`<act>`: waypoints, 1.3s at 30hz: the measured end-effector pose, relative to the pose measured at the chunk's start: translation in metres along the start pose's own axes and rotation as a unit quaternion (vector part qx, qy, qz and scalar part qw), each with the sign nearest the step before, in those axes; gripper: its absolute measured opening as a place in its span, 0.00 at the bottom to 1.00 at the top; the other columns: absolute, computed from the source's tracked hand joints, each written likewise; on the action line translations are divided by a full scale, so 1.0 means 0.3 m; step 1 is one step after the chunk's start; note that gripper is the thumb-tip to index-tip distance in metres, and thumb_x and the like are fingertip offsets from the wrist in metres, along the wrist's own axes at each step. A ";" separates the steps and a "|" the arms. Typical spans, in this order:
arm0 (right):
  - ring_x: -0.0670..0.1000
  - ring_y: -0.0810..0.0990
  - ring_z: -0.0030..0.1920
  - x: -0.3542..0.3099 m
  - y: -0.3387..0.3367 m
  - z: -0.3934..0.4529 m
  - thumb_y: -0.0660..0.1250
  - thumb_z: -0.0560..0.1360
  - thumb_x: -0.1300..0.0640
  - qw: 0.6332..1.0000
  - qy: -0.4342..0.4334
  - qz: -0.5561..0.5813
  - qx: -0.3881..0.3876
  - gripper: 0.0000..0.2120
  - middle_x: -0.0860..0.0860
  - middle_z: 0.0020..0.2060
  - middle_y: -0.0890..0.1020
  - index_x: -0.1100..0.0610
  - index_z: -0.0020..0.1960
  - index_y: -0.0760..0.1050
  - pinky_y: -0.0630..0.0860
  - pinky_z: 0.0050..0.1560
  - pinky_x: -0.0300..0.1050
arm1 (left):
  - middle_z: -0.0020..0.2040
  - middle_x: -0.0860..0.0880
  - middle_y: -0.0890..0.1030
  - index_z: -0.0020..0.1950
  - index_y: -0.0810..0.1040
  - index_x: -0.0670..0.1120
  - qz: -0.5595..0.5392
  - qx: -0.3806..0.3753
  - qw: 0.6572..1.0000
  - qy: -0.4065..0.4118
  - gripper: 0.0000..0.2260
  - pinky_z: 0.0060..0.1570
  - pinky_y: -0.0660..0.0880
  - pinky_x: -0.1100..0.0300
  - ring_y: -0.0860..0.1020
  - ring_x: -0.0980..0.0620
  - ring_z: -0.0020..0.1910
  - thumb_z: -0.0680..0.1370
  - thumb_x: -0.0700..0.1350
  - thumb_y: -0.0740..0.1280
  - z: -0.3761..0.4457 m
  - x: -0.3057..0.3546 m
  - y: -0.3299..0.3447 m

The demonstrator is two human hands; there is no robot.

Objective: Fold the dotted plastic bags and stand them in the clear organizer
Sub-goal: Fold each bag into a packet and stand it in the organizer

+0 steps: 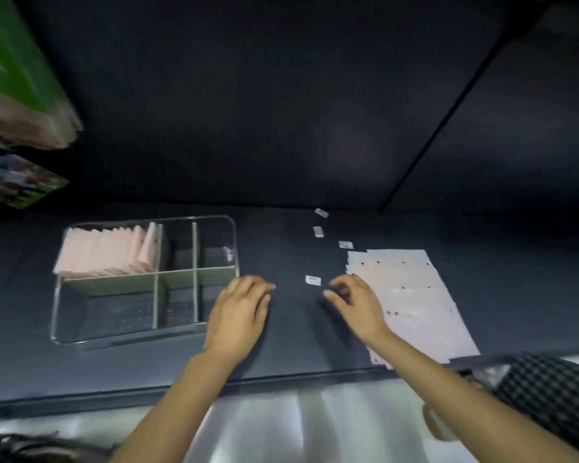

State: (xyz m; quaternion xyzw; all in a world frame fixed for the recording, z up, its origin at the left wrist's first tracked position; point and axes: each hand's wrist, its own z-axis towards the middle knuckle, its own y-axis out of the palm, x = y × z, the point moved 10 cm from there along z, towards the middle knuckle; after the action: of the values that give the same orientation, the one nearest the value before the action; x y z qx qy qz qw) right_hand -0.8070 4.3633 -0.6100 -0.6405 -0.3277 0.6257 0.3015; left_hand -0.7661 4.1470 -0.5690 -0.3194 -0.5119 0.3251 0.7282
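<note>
A clear organizer point(61, 309) with green dividers sits on the dark table at the left. Its back-left compartment holds several folded pink bags point(104, 252) standing upright. A flat stack of pale dotted plastic bags point(422, 305) lies at the right. My left hand point(241, 312) hovers palm down beside the organizer's right wall, fingers loosely bent, holding nothing. My right hand point(358, 302) is at the stack's left edge with fingers curled; whether it pinches a bag edge is unclear.
Several small white tags, one of them point(313, 280) between my hands, lie scattered on the dark table point(281, 355). Green packages point(17, 78) hang at the upper left. A dark wall stands behind. The table's front edge runs below my wrists.
</note>
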 end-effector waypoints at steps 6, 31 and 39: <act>0.52 0.62 0.71 0.548 -0.165 -0.182 0.70 0.72 0.46 0.979 0.086 -0.156 -0.098 0.33 0.49 0.72 0.64 0.54 0.73 0.63 0.60 0.71 0.44 | 0.67 0.34 0.71 0.56 0.81 0.42 0.154 -0.037 0.987 -0.035 0.14 0.63 0.64 0.34 0.69 0.29 0.65 0.70 0.40 0.70 -0.103 -0.028 0.151; 0.52 0.79 0.53 0.312 -0.101 -0.159 0.66 0.77 0.53 0.998 -0.007 0.055 -0.003 0.11 0.52 0.49 0.85 0.58 0.50 0.84 0.72 0.55 0.39 | 0.69 0.40 0.71 0.59 0.80 0.44 0.106 -0.103 0.987 0.067 0.17 0.66 0.65 0.39 0.69 0.35 0.68 0.71 0.45 0.68 -0.142 0.174 0.219; 0.51 0.76 0.51 0.095 0.098 -0.221 0.61 0.79 0.53 0.984 -0.073 0.007 -0.161 0.11 0.50 0.50 0.84 0.53 0.53 0.82 0.71 0.53 0.45 | 0.76 0.57 0.54 0.77 0.55 0.50 -0.076 -0.243 0.967 -0.030 0.35 0.70 0.50 0.68 0.52 0.58 0.75 0.75 0.48 0.70 -0.232 0.212 0.391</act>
State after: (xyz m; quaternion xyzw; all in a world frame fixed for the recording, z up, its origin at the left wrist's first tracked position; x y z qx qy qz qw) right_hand -0.7396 4.3698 -0.6483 -0.6353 -0.4413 0.6119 0.1651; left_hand -0.7002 4.2572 -0.6474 -0.4368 -0.6199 0.1439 0.6358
